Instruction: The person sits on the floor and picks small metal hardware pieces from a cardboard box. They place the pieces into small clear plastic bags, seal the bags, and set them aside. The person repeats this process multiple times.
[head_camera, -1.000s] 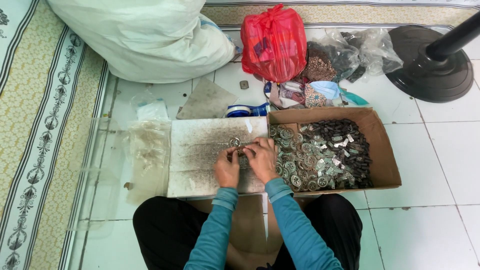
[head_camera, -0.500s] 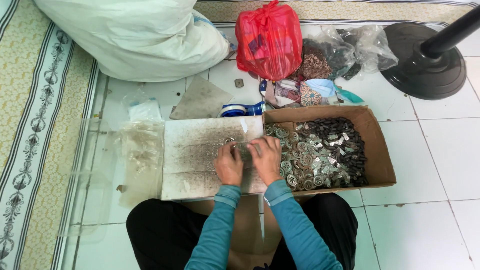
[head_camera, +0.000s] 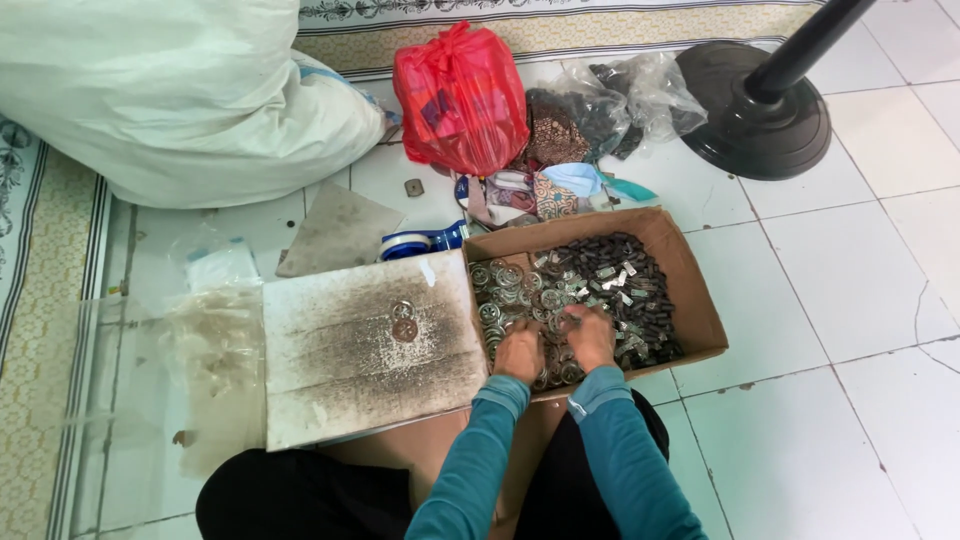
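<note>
A: Cardboard box (head_camera: 690, 290), brown, open top, on the tiled floor before the knees. Inside: round metal rings (head_camera: 505, 285) on its left half, small dark clips (head_camera: 630, 290) on its right. Too many to count.

B: Packages behind it?

A: One red bag (head_camera: 460, 95), knotted, at top centre. One clear bag (head_camera: 640, 95) just right of it, dark pieces inside. One big white sack (head_camera: 170, 100) at top left. One blue tape roll (head_camera: 420, 242) against the box's left corner.

B: And the board?

A: One grimy white board (head_camera: 370, 350) left of the box, touching it. Two rings on it, near the top middle.

B: Hands?

A: Both in the box, near edge. Left hand (head_camera: 520, 352) curled, fingers down among the rings. Right hand (head_camera: 590, 335) beside it, fingertips pinched narrow on a ring. Whether the left grips anything, cannot tell.
</note>
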